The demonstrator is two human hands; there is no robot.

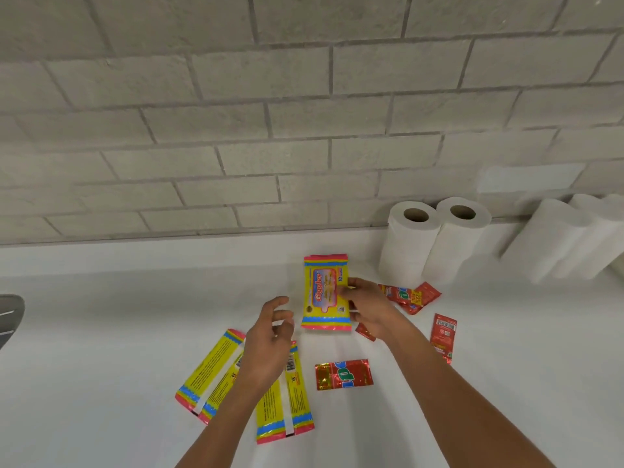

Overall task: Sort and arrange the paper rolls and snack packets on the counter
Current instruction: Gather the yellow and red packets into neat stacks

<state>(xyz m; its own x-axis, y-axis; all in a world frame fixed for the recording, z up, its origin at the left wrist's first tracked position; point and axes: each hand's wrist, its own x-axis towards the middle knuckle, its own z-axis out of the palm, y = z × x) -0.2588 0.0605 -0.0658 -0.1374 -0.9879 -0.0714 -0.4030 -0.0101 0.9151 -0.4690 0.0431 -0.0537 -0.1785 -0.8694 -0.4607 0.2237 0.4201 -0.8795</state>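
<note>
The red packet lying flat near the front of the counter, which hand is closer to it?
Left. The left hand hovers just left of the red packet; the right hand is farther back, holding the yellow packet.

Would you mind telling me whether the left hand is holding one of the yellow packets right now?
No. The left hand hovers with loosely curled fingers and holds nothing, while the right hand grips the face-up yellow packet.

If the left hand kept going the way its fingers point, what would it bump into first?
Probably the yellow Giggles packet that the right hand grips. The left hand hovers with loosely curled fingers aimed up and right toward its near edge; depth is hard to judge from one view.
</note>
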